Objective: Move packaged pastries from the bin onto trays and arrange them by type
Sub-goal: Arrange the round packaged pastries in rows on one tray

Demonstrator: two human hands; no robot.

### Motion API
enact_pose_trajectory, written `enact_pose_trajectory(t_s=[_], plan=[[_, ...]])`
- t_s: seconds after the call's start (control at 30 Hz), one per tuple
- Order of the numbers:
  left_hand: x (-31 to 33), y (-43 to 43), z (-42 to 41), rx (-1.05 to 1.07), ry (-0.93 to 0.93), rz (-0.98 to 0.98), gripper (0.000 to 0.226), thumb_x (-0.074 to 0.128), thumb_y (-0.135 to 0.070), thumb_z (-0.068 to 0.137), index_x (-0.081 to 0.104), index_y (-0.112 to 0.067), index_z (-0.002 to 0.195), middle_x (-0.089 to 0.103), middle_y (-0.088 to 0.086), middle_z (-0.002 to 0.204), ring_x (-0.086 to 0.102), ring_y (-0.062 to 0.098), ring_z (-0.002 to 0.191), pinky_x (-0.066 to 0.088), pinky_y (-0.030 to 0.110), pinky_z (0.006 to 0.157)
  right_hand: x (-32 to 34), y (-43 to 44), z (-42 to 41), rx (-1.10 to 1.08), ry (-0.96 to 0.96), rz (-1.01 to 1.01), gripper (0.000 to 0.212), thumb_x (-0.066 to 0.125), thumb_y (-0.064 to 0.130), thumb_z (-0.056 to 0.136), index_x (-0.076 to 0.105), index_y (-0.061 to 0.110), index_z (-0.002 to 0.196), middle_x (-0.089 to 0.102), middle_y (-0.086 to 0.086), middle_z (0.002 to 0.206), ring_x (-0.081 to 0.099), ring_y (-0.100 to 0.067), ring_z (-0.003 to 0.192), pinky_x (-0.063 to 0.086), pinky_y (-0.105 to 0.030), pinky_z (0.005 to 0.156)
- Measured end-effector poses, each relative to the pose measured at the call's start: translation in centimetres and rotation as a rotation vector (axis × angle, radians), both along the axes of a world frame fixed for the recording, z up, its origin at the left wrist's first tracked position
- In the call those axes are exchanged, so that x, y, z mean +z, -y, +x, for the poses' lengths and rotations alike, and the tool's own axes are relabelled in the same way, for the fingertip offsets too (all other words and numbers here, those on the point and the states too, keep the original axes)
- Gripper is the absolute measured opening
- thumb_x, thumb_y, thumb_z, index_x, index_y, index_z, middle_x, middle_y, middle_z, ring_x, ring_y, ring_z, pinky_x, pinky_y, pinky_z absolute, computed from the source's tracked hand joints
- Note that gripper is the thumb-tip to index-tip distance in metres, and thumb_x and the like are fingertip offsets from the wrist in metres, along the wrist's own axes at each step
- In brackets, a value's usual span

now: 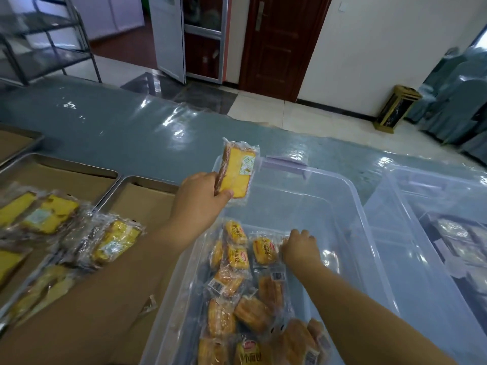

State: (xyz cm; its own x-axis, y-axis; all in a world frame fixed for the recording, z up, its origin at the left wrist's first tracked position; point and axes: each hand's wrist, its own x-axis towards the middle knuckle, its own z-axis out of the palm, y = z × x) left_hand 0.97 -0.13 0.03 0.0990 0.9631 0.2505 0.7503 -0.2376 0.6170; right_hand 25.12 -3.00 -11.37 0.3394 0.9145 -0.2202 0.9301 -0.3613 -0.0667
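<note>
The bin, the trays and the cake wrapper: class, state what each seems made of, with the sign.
Bin: clear glossy plastic, probably; the pastries show through its walls. Trays: likely metal, with dull grey rolled rims, lined with what looks like brown cardboard. Wrapper in the left hand: thin clear film, crinkled and shiny.

"Could you read anything?"

"Only on the bread packets point(264, 250) along the left side of the bin point(363, 206). They said '小面包' beside a red oval logo point(249, 345), but its lettering was too small to read."

"Any numbers?"

"Barcode stickers point(278, 275) were on some wrappers, with blurred digits. The label point(246, 165) on the cake slice point(234, 177) in the left hand point(200, 196) was illegible."
</note>
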Motion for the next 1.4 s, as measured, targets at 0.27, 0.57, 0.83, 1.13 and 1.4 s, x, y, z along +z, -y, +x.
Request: enact_pose_trajectory(t_s=[0.27,0.57,0.83,1.13,1.4], plan=[[-0.4,-0.3,0.1,-0.018,0.037,-0.042,0.021,0.057,-0.04,0.088,0.063,-0.02,0.091,0.06,-0.001,0.086,0.057,0.014,0.076,0.05,0.036,0.068,-1.6,1.1,-0.1,-0.156,-0.151,0.095,0.03,0.05,0.023,0.092,0.043,0.011,0.119,0.052,-0.011,0.118,0.052,-0.029,0.109,0.044,-0.037,0.088],[-0.6,-0.1,0.0,-0.009,0.052,-0.034,0.018,0.057,-0.04,0.088,0.062,-0.023,0.089,0.059,-0.004,0.084,0.055,0.01,0.073,0.043,0.027,0.06,-1.8,0.7,-3.6,0.13,-0.044,0.208,0.032,0.049,0.03,0.093,0.044,0.011,0.119,0.051,-0.009,0.12,0.051,-0.025,0.107,0.041,-0.031,0.086],[-0.8,-0.2,0.0,-0.023,0.047,-0.002,0.019,0.057,-0.04,0.087,0.062,-0.021,0.089,0.058,-0.005,0.083,0.054,0.01,0.074,0.04,0.026,0.057,-2.9,0.3,-4.2,0.165,0.127,0.089,0.079,0.06,0.062,0.072,0.037,0.012,0.129,0.046,-0.008,0.129,0.04,-0.028,0.12,0.035,-0.041,0.099],[-0.8,-0.1,0.2,-0.016,0.046,-0.017,0.022,0.056,-0.042,0.089,0.063,-0.022,0.096,0.06,-0.004,0.088,0.056,0.011,0.076,0.045,0.027,0.061,-1.2,0.2,-4.1,0.004,-0.252,0.302,0.026,0.048,0.029,0.092,0.047,0.01,0.109,0.061,-0.011,0.107,0.058,-0.03,0.095,0.044,-0.035,0.074],[-0.6,0.0,0.1,-0.006,0.028,-0.005,0.018,0.057,-0.039,0.087,0.06,-0.021,0.087,0.057,-0.004,0.083,0.054,0.01,0.072,0.041,0.025,0.057,-2.1,-1.3,-8.7,0.204,-0.155,0.206,0.061,0.045,0.061,0.085,0.037,0.019,0.129,0.044,-0.007,0.13,0.047,-0.028,0.113,0.045,-0.04,0.084]])
